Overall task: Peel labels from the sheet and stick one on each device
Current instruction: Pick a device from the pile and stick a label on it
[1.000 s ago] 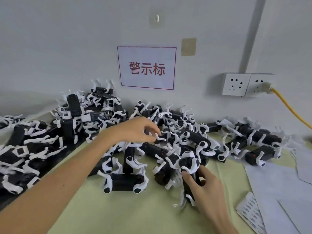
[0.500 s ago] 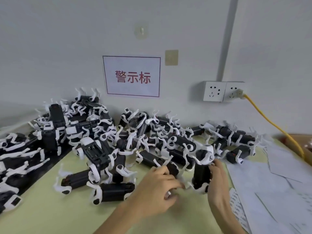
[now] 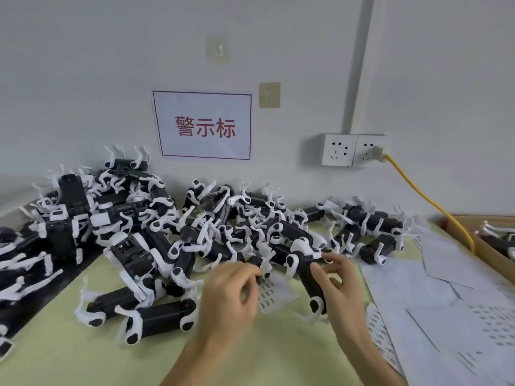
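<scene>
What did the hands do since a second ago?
The left hand pulled back from the pile of devices toward the person and now curls over the label sheet; blur hides whether it pinches a label. The right hand still grips the same device. The pile, the wall sign and the loose papers stayed put.
</scene>
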